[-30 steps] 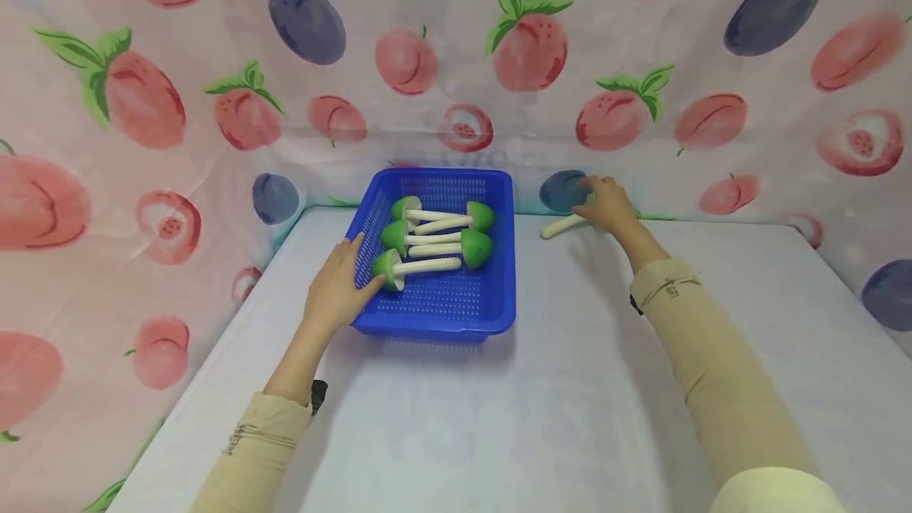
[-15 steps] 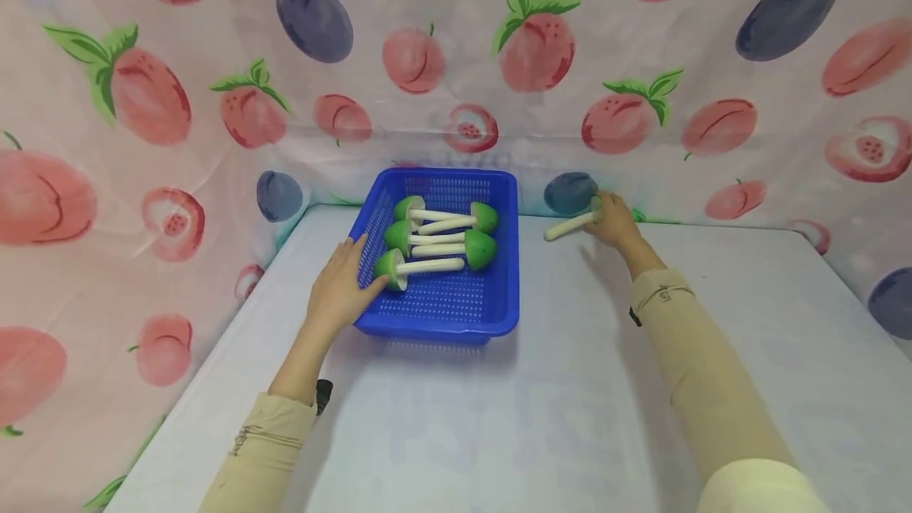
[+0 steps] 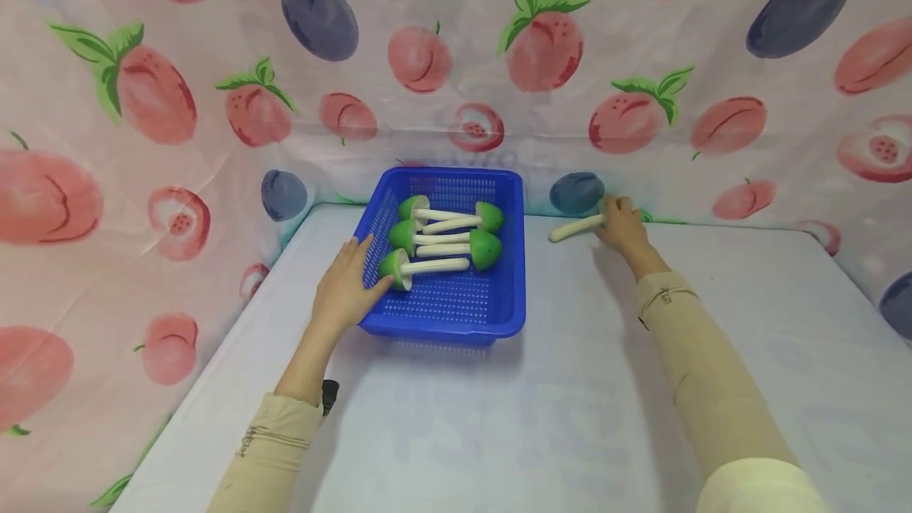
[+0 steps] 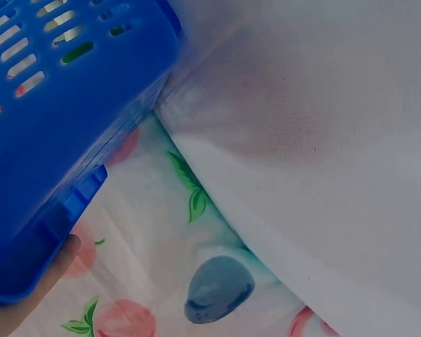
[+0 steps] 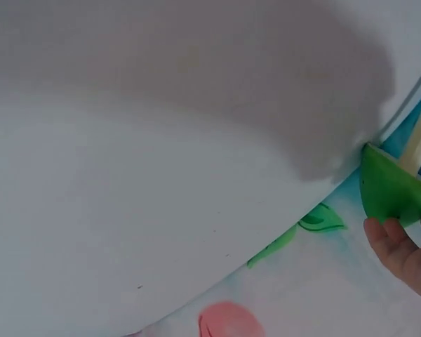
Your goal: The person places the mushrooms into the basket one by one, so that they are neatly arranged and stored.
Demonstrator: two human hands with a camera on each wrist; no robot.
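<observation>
My left hand (image 3: 347,289) grips the left rim of a blue plastic basket (image 3: 427,329), thumb over the inner side and fingers along the outside. In the left wrist view the perforated basket (image 4: 63,126) fills the upper left, with a finger (image 4: 56,263) against its rim. Several green-capped toy mushrooms (image 3: 435,265) with white stems lie inside. To the right, my right hand (image 3: 627,232) holds another toy mushroom (image 3: 575,228) by its cap, the stem pointing left. In the right wrist view the fingertips (image 5: 389,228) press on the green cap (image 5: 389,186).
A white-covered table (image 3: 570,402) lies under everything. Behind it and along the left side hangs a fruit-printed cloth (image 3: 427,133), close to the basket's back edge and to the right hand.
My right hand's fingers, spread over the mushroom a second ago, have closed around its cap, now mostly hidden in the head view. The left hand keeps its place on the basket.
</observation>
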